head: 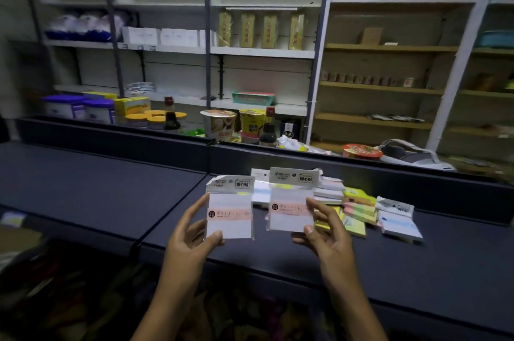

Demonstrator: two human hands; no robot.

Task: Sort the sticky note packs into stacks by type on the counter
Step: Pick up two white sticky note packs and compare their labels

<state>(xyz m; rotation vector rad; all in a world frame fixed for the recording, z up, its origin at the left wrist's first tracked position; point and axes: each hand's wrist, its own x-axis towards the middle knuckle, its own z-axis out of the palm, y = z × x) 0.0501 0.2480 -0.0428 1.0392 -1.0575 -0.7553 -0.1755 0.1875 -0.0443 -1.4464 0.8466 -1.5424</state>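
Observation:
I hold two matching sticky note packs upright above the dark counter (83, 182). Each is white with a pink band and a white header card. My left hand (192, 240) pinches the left pack (229, 208) at its lower edge. The right pack (290, 201) is held between thumb and fingers of my right hand (324, 232). Behind them lies a loose pile of other packs: white ones (328, 187), yellow, pink and green ones (358, 207), and white packs with a blue band (399, 222).
A raised dark ledge (139, 135) runs along the back of the counter. Beyond it stand instant noodle cups (219, 122), sauce bottles (268, 129), jars and boxes. Shelving with goods fills the wall behind. The counter's left part lies bare.

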